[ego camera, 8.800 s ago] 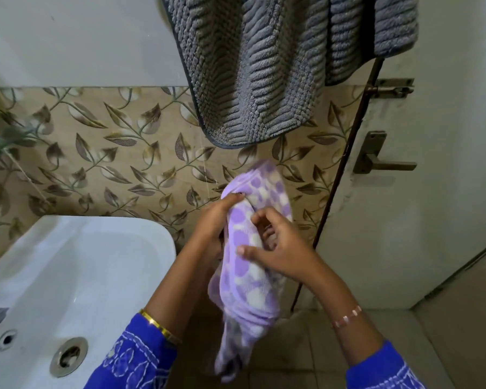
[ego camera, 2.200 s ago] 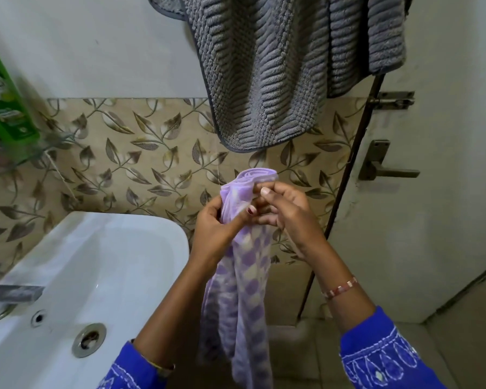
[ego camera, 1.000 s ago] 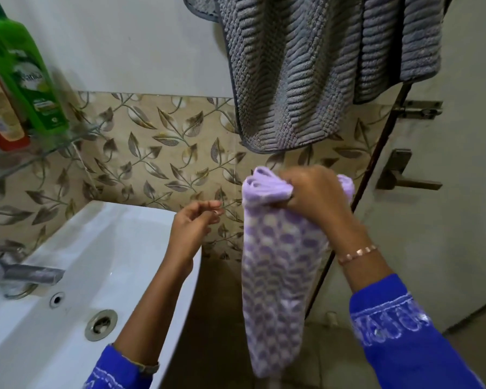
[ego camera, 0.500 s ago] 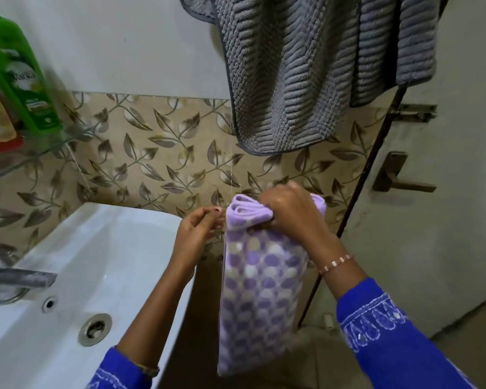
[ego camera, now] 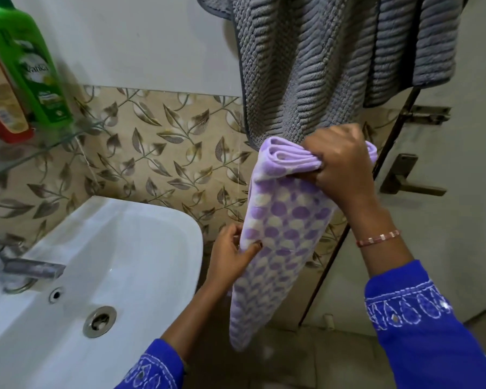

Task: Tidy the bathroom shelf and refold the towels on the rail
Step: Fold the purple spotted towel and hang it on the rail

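The bunched top folds of a soft lilac dotted towel (ego camera: 281,237) are gripped by the curled fingers of the right hand (ego camera: 338,167), while its left edge is pinched lower down by the left hand (ego camera: 230,256). The cloth is held hanging beside a glossy white basin (ego camera: 141,248), beneath a ribbed grey towel (ego camera: 306,66); a green plastic bottle (ego camera: 26,66) is seen on a glass shelf (ego camera: 40,144).

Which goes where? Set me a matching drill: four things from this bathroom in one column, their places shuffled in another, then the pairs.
Things:
1. purple towel
2. grey towel
3. green bottle
4. tap

Places:
A. on the glass shelf, upper left
B. hanging at the top, above the hands
C. at the sink, lower left
D. gripped at its folded top by the right hand, its side edge pinched by the left hand

Pairs: 1-D, 2-B, 3-A, 4-C
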A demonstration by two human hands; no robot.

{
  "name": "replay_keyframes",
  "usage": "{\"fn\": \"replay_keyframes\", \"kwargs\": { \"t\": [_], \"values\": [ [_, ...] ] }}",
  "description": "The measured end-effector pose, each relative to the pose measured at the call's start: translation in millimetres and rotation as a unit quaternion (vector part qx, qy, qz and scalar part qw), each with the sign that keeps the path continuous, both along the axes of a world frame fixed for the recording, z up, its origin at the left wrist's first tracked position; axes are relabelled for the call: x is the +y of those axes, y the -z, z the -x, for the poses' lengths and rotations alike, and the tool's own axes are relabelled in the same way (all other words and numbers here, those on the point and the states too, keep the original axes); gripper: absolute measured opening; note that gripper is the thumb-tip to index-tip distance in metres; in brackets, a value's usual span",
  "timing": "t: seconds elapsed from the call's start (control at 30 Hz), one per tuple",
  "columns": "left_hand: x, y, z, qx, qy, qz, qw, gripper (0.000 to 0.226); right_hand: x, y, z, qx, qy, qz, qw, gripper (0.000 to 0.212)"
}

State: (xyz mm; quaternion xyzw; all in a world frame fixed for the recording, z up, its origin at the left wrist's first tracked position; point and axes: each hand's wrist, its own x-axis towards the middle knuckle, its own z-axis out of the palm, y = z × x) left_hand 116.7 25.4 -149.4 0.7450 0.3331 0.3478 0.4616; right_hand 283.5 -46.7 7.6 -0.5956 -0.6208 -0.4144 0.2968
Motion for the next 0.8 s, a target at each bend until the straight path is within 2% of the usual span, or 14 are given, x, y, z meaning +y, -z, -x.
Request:
{"fn": "replay_keyframes", "kwargs": {
  "t": [0.13, 0.23, 0.33, 0.43, 0.53, 0.6, 0.63, 0.7, 0.8],
  "values": [
    [3.3, 0.7, -9.0, 0.056, -0.023, -0.029, 0.998, 0.038, -5.0, -9.2, -4.3, 0.016, -0.006, -0.044, 0.999, 0.054],
    [4.0, -9.5, -11.4, 0.026, 0.015, -0.053, 0.998, 0.027, -6.4, -12.4, -5.9, 0.019, 0.003, -0.068, 0.997, 0.062],
    [2.0, -6.4, -11.9, 0.035, 0.092, 0.001, 0.995, 0.033, -7.0, -13.5, -5.9, 0.017, -0.005, -0.087, 0.996, 0.059],
    [3.3, 3.0, -11.7, 0.030, 0.034, 0.056, 0.997, 0.040, -8.2, -11.8, -4.9, 0.006, -0.013, -0.080, 0.997, 0.059],
    [12.9, 9.8, -8.6, 0.002, -0.051, 0.102, 0.994, 0.062, -7.9, -10.9, -3.2, 0.006, -0.021, -0.074, 0.997, 0.060],
    [21.8, 11.9, -8.1, 0.025, -0.041, 0.107, 0.993, 0.082, -7.4, -11.1, -2.4, 0.006, -0.026, -0.078, 0.997, 0.060],
    [24.7, 12.9, -8.9, 0.043, -0.022, 0.094, 0.994, 0.083, -7.4, -11.5, -2.5, 0.007, -0.028, -0.081, 0.996, 0.060],
    [24.5, 12.3, -9.5, 0.060, -0.002, 0.048, 0.997, 0.064, -7.3, -12.0, -3.8, 0.011, -0.025, -0.087, 0.996, 0.059],
    [17.0, 10.9, -7.5, 0.025, -0.052, -0.004, 0.998, 0.032, -7.1, -9.8, -8.9, 0.018, 0.001, -0.096, 0.995, 0.054]
  ]
}}
